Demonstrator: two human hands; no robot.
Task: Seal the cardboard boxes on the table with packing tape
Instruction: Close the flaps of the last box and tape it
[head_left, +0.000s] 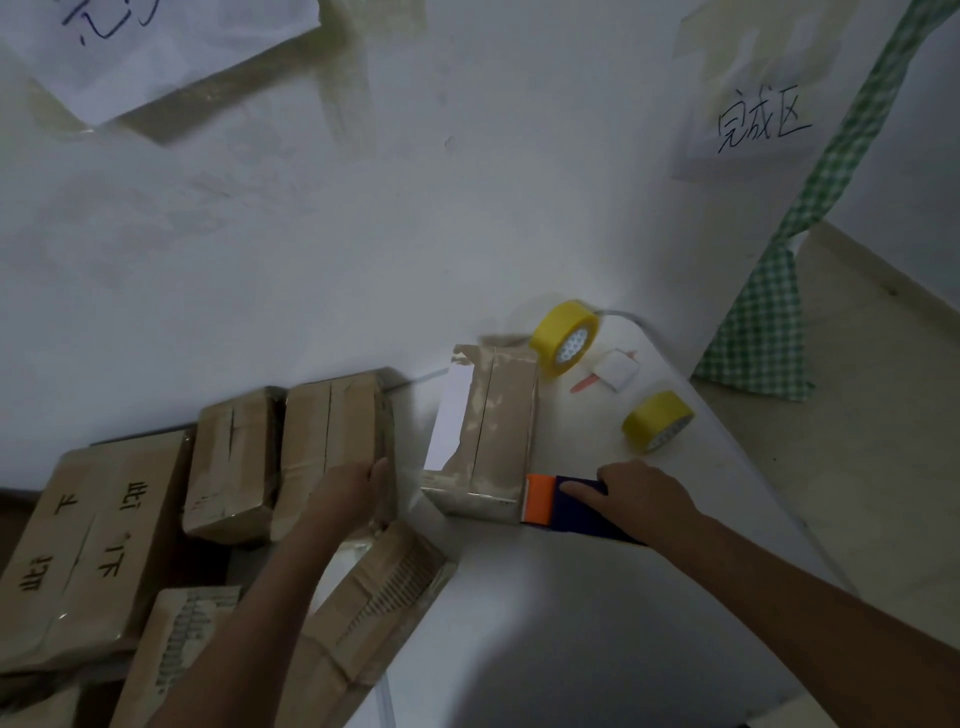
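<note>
Right hand (641, 493) grips tape dispenser (563, 504), its orange end against the centre box (493, 431).
Left hand (356, 488) lies flat, fingers loose, on a neighbouring box (332, 431); bare table (571, 623) near edge, two tape rolls (563, 335) right.

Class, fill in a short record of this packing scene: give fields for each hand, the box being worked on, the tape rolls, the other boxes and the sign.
left hand: resting on a box in the group at the left
right hand: holding a blue tool with an orange head
tool position: orange head against the near end of the centre box
tape rolls: two yellow rolls, and, right of the centre box
other boxes: several at lower left, one with large printed characters
sign: handwritten paper at far right
</note>
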